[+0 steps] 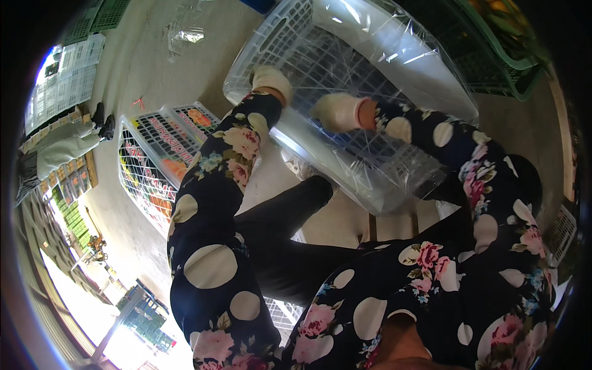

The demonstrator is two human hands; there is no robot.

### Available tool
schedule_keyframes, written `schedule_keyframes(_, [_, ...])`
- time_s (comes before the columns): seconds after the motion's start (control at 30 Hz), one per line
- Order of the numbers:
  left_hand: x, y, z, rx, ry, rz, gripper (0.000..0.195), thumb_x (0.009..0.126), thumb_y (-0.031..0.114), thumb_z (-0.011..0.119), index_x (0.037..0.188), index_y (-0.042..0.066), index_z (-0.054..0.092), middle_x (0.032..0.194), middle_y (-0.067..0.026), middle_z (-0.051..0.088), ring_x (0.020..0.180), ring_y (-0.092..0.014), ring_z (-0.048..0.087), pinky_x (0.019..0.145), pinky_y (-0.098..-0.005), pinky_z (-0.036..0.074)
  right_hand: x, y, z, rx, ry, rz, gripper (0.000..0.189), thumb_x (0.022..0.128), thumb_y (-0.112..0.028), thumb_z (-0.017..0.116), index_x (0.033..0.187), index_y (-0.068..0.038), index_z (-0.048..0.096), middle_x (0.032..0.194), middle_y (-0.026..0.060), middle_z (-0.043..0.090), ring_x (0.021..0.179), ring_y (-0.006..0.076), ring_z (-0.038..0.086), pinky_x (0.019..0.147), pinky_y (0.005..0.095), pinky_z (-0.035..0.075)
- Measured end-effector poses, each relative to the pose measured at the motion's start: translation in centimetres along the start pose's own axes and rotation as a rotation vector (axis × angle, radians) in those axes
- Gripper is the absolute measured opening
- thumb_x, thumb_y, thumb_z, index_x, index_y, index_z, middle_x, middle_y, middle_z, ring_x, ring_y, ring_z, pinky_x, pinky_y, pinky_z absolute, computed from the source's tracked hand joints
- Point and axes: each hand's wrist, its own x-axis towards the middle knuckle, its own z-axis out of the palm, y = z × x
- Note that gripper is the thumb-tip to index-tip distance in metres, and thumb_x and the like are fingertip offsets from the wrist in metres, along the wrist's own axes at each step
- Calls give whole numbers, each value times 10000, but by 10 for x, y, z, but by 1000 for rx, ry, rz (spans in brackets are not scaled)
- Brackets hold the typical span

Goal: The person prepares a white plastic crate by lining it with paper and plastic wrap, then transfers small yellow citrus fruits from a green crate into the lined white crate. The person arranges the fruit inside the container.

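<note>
In front of me stands a clear plastic crate (259, 51) with lattice walls and a sheet of clear plastic film (393, 51) draped over its sides. My left hand (272, 82), in a whitish glove, is at the crate's near left rim, on or beside the film; its fingers are turned away from view. My right hand (336, 112), gloved too, is over the inside of the crate near the film-covered near wall. It is blurred, and whether it grips the film cannot be told. Creased film hangs over the near right corner.
Left of the crate are a lattice crate with printed orange pictures (162, 134) and a red scrap (138, 101) on the floor. Film scraps (187, 34) lie farther off. A green crate (518, 78) stands at upper right. Another person's legs (69, 143) show at far left.
</note>
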Motion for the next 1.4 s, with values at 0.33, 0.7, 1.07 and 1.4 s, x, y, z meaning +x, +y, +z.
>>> schedule_keyframes(0.33, [-1, -13, -3, -168, -28, 169, 232, 829, 144, 642, 1007, 74, 775, 1067, -188, 724, 995, -366, 702, 859, -447, 563, 67, 134, -76, -172, 537, 256, 239, 830, -170, 617, 988, -23, 719, 935, 214, 710, 841, 390, 683, 750, 447, 549])
schedule_keyframes(0.7, [-36, -7, -55, -533, 332, 182, 227, 877, 177, 598, 1059, 112, 716, 1014, -161, 707, 928, -349, 674, 826, -440, 523, 44, 125, -60, -242, 501, 201, 256, 865, -209, 611, 1008, -23, 716, 924, 213, 705, 868, 376, 681, 764, 441, 538])
schedule_keyframes(1.07, [-94, 75, -46, -366, -105, 470, 383, 877, 383, 638, 1083, 71, 718, 1024, -179, 712, 969, -385, 666, 859, -443, 520, -129, 29, 5, 48, -231, -230, 259, 856, -200, 655, 1003, 7, 705, 938, 200, 698, 906, 368, 665, 764, 447, 526])
schedule_keyframes(1.4, [-76, 85, -17, -304, 52, 421, 360, 873, 322, 660, 1118, 62, 701, 1080, -188, 704, 1014, -378, 664, 887, -463, 526, -136, 52, 35, -66, -193, 77, 302, 865, -243, 630, 1027, 2, 700, 987, 188, 684, 948, 359, 640, 847, 427, 502])
